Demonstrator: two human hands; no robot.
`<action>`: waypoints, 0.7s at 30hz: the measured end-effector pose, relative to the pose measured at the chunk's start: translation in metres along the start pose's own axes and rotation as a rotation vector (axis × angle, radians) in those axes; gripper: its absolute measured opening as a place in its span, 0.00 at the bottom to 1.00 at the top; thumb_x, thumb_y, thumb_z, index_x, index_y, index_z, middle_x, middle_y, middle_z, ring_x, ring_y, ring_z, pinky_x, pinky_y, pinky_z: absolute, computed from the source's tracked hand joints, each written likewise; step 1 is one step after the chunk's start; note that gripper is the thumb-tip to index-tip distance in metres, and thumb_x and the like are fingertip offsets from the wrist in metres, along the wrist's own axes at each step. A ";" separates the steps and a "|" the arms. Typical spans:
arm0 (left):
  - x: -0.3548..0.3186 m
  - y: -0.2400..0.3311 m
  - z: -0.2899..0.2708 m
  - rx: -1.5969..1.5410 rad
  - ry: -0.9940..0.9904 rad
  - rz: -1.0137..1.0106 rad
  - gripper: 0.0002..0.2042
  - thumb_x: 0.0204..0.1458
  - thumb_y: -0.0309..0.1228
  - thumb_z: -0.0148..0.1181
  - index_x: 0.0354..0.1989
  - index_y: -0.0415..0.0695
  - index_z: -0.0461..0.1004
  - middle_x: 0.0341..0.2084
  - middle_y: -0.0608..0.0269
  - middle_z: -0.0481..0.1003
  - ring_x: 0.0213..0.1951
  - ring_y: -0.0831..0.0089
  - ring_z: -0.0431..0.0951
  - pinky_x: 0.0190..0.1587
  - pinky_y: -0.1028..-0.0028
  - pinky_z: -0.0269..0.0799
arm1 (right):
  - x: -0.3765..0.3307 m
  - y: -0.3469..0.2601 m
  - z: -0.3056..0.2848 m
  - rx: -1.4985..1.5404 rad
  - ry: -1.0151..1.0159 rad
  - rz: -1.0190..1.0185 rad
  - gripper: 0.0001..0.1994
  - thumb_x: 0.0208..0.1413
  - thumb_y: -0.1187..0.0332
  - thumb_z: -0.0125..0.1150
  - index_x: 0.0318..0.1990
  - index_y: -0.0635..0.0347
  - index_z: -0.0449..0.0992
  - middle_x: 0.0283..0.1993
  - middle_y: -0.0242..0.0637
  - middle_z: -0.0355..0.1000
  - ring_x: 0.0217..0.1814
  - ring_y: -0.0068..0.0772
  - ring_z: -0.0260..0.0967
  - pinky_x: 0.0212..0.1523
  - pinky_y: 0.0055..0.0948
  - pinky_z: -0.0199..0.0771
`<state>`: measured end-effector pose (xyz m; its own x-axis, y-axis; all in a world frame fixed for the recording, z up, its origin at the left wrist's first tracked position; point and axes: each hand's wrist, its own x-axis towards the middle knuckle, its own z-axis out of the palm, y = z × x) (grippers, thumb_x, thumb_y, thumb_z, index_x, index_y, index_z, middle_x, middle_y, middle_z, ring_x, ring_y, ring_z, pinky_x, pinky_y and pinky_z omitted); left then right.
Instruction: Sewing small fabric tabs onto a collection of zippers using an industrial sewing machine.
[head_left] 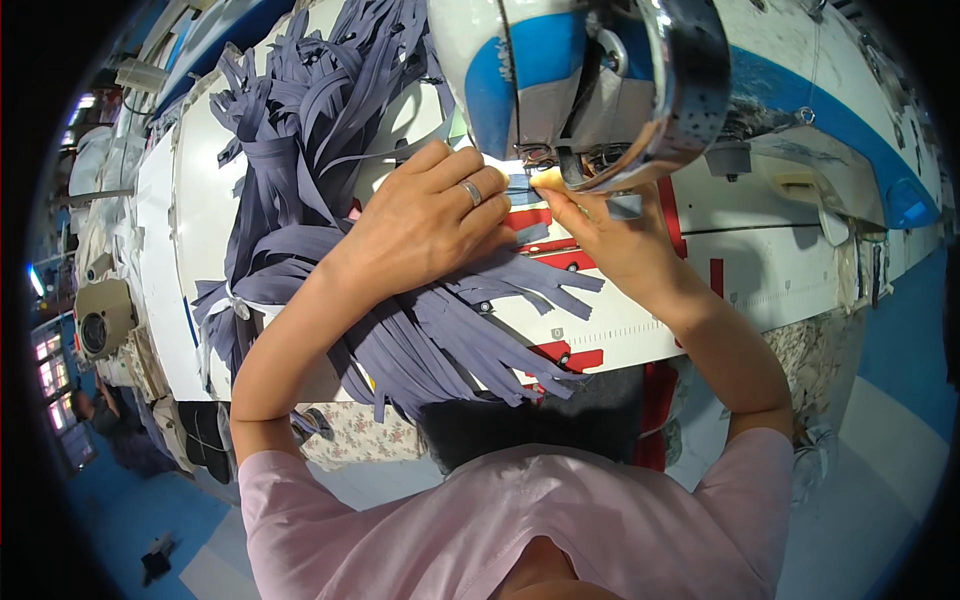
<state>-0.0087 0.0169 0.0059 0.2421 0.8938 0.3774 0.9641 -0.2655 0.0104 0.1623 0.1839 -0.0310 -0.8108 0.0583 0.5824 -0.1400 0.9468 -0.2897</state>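
Note:
A sewing machine [540, 80] with a white and blue head stands at the top centre. Under its needle area lies a short end of a grey-blue zipper tape [520, 188]. My left hand [435, 215], wearing a ring, is curled with its fingertips at the left of that end. From the right, my right hand [615, 235] pinches close to the presser foot, thumb and forefinger together at the tape. A large bundle of grey-purple zipper tapes [285, 160] is piled to the left, tied with a white strip [232, 303]. More loose tapes [430, 330] fan out under my left wrist.
The white machine table [640, 335] carries a printed ruler scale and red markings. A shiny metal guard [700, 80] hangs above my right hand. A floral cloth [370, 440] shows below the table edge, and a beige fan-like box [103, 318] stands far left. A person [105, 410] is in the background.

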 end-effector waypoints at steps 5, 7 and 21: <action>-0.003 0.002 0.015 -0.064 0.065 -0.126 0.11 0.44 0.30 0.70 0.36 0.42 0.78 0.33 0.63 0.73 0.37 0.66 0.76 0.36 0.70 0.72 | 0.001 -0.001 -0.001 -0.052 -0.011 -0.047 0.15 0.40 0.76 0.75 0.38 0.60 0.80 0.38 0.39 0.72 0.42 0.44 0.73 0.44 0.39 0.75; -0.003 0.004 0.018 -0.171 0.173 -0.206 0.11 0.43 0.28 0.72 0.34 0.42 0.78 0.32 0.62 0.73 0.33 0.64 0.76 0.32 0.67 0.73 | 0.000 -0.001 0.000 -0.171 -0.001 -0.075 0.15 0.40 0.75 0.75 0.38 0.59 0.80 0.39 0.39 0.72 0.41 0.43 0.73 0.43 0.39 0.75; -0.005 0.001 0.028 -0.395 0.148 -0.477 0.10 0.44 0.27 0.72 0.32 0.39 0.78 0.29 0.59 0.71 0.33 0.60 0.75 0.34 0.65 0.71 | -0.010 -0.003 0.011 -0.341 -0.548 0.345 0.20 0.61 0.53 0.59 0.61 0.34 0.76 0.55 0.20 0.73 0.62 0.27 0.65 0.69 0.48 0.56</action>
<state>-0.0058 0.0221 -0.0222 -0.2484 0.8949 0.3707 0.8422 0.0105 0.5390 0.1651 0.1767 -0.0443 -0.9574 0.2884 0.0109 0.2866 0.9544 -0.0833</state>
